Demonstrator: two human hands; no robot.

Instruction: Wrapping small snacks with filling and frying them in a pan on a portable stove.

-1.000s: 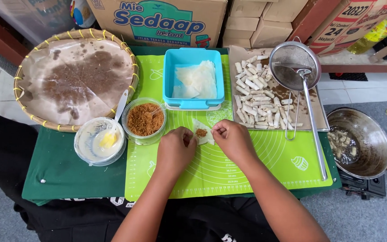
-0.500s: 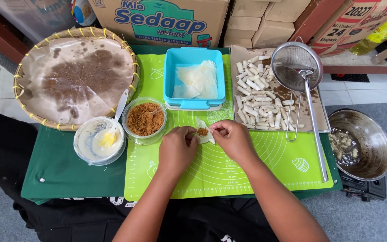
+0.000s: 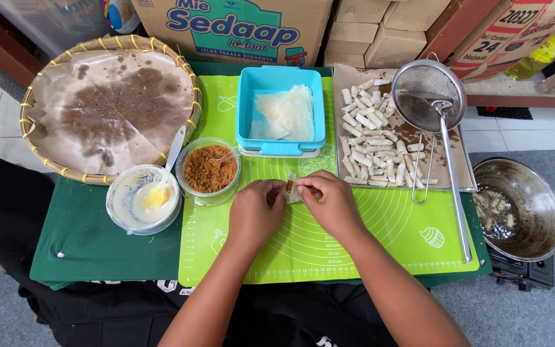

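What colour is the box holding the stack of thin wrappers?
Light blue box, seen from the head camera, just beyond both hands.

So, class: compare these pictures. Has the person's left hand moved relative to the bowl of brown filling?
Yes, slightly. The left hand has shifted up the green mat toward the bowl of brown filling, closing in on the small wrapper.

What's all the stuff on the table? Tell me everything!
wrapper with filling: one, pale, between both hands
green mat: one, under the hands
blue tub: one, holds pale wrapper sheets, centre back
brown filling bowl: one, clear, left of hands
paste bowl: one, whitish, far left
woven tray: one, paper-lined, back left
rolled pieces: many, white, on brown paper, right
strainer: one, metal, right
wok: one, far right
left hand: pinching wrapper
right hand: pinching wrapper
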